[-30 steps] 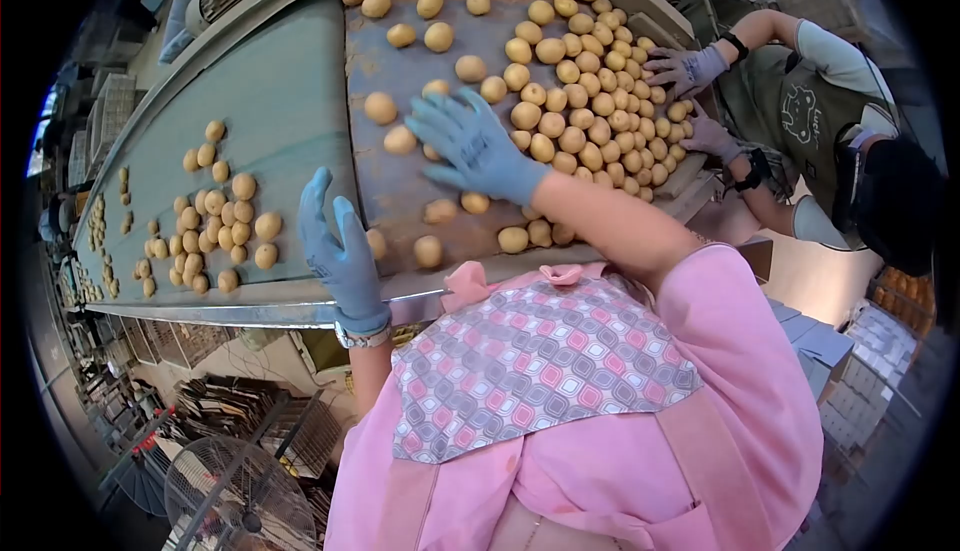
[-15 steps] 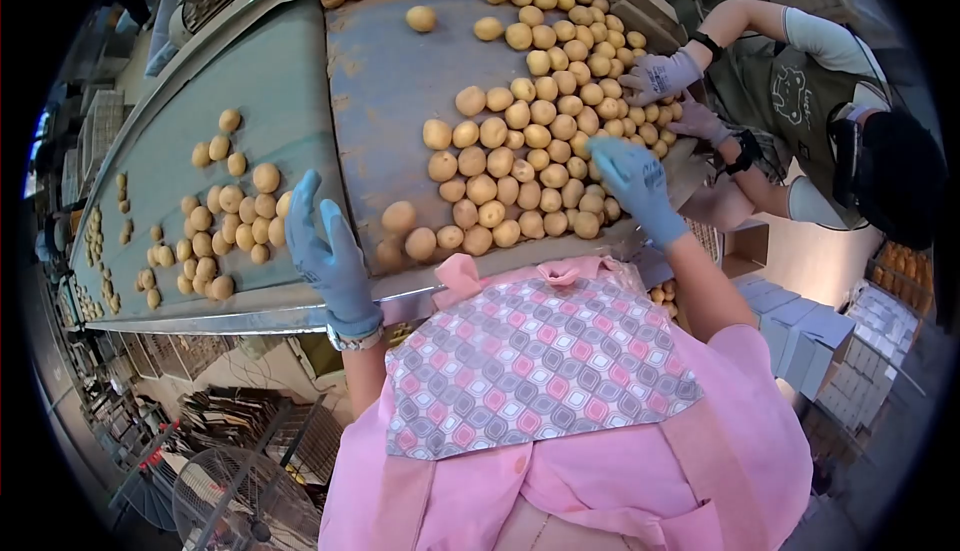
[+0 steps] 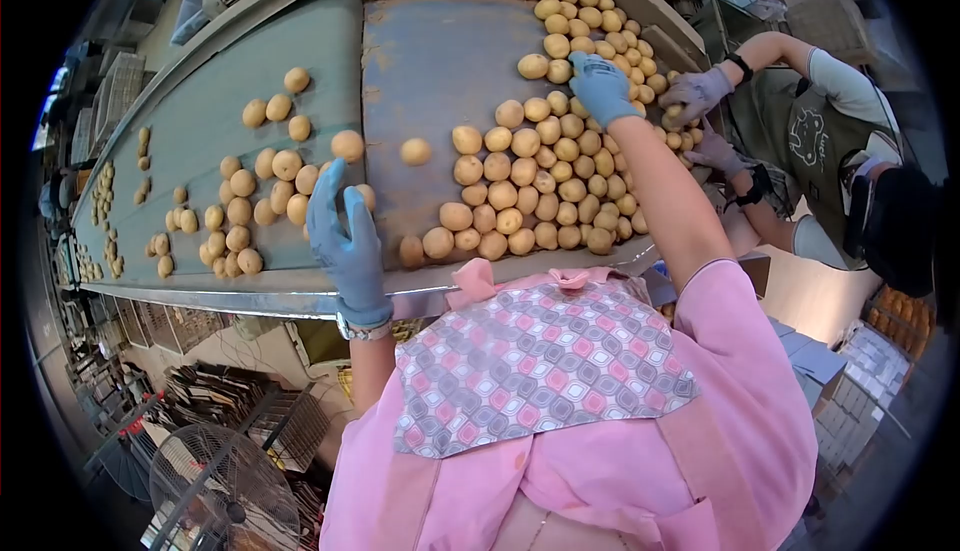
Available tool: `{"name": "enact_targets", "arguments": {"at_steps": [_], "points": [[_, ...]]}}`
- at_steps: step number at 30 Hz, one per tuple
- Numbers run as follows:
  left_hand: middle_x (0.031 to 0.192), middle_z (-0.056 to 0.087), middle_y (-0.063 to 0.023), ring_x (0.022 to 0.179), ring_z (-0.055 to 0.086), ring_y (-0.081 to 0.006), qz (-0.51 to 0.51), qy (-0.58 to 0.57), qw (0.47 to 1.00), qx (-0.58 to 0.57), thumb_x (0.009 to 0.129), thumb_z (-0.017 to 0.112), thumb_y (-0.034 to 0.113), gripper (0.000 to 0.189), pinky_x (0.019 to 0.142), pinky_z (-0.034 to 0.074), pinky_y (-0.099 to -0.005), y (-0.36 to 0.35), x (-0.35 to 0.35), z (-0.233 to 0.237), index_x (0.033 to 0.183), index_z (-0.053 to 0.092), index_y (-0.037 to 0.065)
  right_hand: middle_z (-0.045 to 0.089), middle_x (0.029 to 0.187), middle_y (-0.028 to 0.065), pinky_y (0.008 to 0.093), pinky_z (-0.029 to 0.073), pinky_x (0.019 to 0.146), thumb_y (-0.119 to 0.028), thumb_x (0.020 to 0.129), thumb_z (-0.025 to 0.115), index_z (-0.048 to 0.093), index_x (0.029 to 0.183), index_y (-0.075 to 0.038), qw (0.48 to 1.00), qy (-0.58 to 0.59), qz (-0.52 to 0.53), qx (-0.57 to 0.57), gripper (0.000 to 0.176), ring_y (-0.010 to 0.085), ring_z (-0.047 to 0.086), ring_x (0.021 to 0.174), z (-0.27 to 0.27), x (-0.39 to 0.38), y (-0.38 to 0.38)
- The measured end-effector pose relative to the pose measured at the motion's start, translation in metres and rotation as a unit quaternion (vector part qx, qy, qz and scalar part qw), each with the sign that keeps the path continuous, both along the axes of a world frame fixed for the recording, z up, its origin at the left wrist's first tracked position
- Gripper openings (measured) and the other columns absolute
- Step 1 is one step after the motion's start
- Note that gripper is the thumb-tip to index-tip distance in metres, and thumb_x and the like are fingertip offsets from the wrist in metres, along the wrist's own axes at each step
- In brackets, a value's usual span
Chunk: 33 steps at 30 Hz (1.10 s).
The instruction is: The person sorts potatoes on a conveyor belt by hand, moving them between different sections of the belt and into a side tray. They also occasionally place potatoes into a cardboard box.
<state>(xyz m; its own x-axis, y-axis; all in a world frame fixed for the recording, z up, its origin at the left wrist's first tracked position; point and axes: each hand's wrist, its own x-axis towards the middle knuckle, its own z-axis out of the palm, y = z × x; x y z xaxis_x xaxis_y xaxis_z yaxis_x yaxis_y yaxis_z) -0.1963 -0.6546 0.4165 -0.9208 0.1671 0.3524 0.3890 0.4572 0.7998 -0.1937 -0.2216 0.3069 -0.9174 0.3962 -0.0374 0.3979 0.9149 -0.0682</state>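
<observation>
My left hand (image 3: pixel 346 241), in a blue glove, is raised at the near edge of the belt with fingers apart and nothing gripped. Beside its fingertips lie a few potatoes, one potato (image 3: pixel 347 146) just above them. My right hand (image 3: pixel 603 89), also gloved in blue, rests palm down among the potatoes on the right side of the metal table, fingers stretched forward over them. Its palm side is hidden. A dense bed of potatoes (image 3: pixel 548 179) spreads below and around that hand. A lone potato (image 3: pixel 415 152) sits on the bare metal surface (image 3: pixel 430 61) between my hands.
The green conveyor belt (image 3: pixel 300 41) at left carries scattered potatoes. A co-worker's grey-gloved hands (image 3: pixel 697 93) touch potatoes at the right end. A metal rim (image 3: pixel 230 299) runs along the near side. A large fan (image 3: pixel 225 491) stands lower left, with white boxes (image 3: pixel 870 361) at right.
My right hand has moved away from me, farther up the potato bed. My left hand stays near the belt edge. Potatoes on the belt have shifted right, and the whole view has shifted slightly.
</observation>
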Motion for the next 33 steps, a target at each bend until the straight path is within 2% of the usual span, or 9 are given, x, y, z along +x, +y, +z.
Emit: {"name": "enact_targets", "arguments": {"at_steps": [5,7,9,11,12,17,22,28,33], "points": [[0.134,0.070,-0.0159,0.124,0.064,-0.0286,0.007,0.025,1.000,-0.003,0.103,0.058,0.005,0.033,0.106,0.050,-0.0417,-0.002,-0.005,0.007,0.134,0.067,-0.004,0.070,0.116,0.0078,0.0397,0.057,0.083,-0.004,0.094,0.066,0.065,0.132,-0.015,0.876,0.229,0.403,0.130,0.040,0.0278,0.070,0.100,0.075,0.018,-0.047],[0.133,0.070,-0.0159,0.123,0.064,-0.0289,-0.003,0.016,1.000,0.001,0.103,0.059,0.006,0.033,0.105,0.051,-0.0417,-0.006,-0.006,0.007,0.134,0.067,-0.004,0.072,0.111,0.0052,0.0361,0.060,0.075,-0.008,0.100,0.060,0.065,0.128,-0.012,0.815,0.319,0.484,-0.011,0.029,0.0228,0.073,0.092,0.133,0.004,-0.037],[0.133,0.070,-0.0162,0.124,0.064,-0.0294,-0.008,-0.014,1.000,0.018,0.103,0.059,0.006,0.033,0.106,0.050,-0.0418,-0.009,-0.003,0.014,0.134,0.067,-0.004,0.073,0.106,0.0048,0.0347,0.060,0.072,-0.009,0.100,0.061,0.066,0.127,-0.012,0.929,0.262,0.260,-0.037,0.027,0.0202,0.073,0.088,0.130,-0.055,0.064],[0.134,0.070,-0.0163,0.126,0.063,-0.0290,-0.011,0.018,1.000,0.006,0.103,0.059,0.007,0.033,0.107,0.050,-0.0417,-0.013,-0.005,0.017,0.134,0.067,-0.004,0.074,0.102,0.0064,0.0365,0.059,0.074,-0.012,0.092,0.069,0.068,0.121,-0.013,0.942,0.253,0.178,0.131,0.029,0.0208,0.072,0.086,0.136,-0.066,0.095],[0.134,0.070,-0.0163,0.126,0.063,-0.0290,-0.008,0.035,0.999,0.003,0.103,0.059,0.007,0.033,0.107,0.049,-0.0418,-0.018,-0.008,0.012,0.134,0.067,-0.004,0.074,0.099,0.0066,0.0375,0.060,0.072,-0.019,0.092,0.071,0.069,0.115,-0.013,0.880,0.349,0.275,0.168,0.024,0.0207,0.073,0.083,0.161,-0.051,0.052],[0.135,0.069,-0.0158,0.125,0.063,-0.0302,0.014,0.000,1.000,0.026,0.103,0.060,0.007,0.032,0.109,0.047,-0.0425,-0.025,-0.011,0.028,0.132,0.067,-0.004,0.064,0.091,-0.0017,0.0387,0.049,0.077,-0.015,0.088,0.066,0.067,0.095,-0.019,0.888,0.112,0.413,0.166,0.008,0.0188,0.065,0.089,0.096,0.072,-0.101],[0.139,0.067,-0.0144,0.127,0.062,-0.0263,0.002,0.039,0.999,-0.011,0.107,0.058,0.010,0.033,0.111,0.048,-0.0401,-0.042,-0.017,0.025,0.136,0.065,-0.003,0.061,0.101,-0.0007,0.0379,0.048,0.078,-0.015,0.093,0.064,0.061,0.112,-0.018,0.954,0.039,0.242,0.174,0.019,0.0184,0.061,0.097,0.038,0.091,-0.141],[0.137,0.068,-0.0140,0.126,0.063,-0.0273,0.014,0.050,0.997,-0.055,0.106,0.059,0.007,0.032,0.110,0.049,-0.0406,-0.063,-0.029,0.038,0.136,0.065,-0.003,0.064,0.092,0.0022,0.0371,0.054,0.070,-0.016,0.092,0.066,0.064,0.100,-0.016,0.968,-0.001,0.236,0.084,0.008,0.0216,0.067,0.087,0.054,0.059,-0.144],[0.137,0.069,-0.0155,0.128,0.063,-0.0274,0.004,0.052,0.998,0.030,0.105,0.060,0.006,0.032,0.111,0.049,-0.0410,-0.072,-0.035,0.038,0.135,0.066,-0.003,0.065,0.085,0.0024,0.0369,0.055,0.062,-0.011,0.091,0.066,0.066,0.088,-0.015,0.870,0.081,0.473,0.111,0.004,0.0197,0.070,0.081,0.110,0.038,-0.147]]}}
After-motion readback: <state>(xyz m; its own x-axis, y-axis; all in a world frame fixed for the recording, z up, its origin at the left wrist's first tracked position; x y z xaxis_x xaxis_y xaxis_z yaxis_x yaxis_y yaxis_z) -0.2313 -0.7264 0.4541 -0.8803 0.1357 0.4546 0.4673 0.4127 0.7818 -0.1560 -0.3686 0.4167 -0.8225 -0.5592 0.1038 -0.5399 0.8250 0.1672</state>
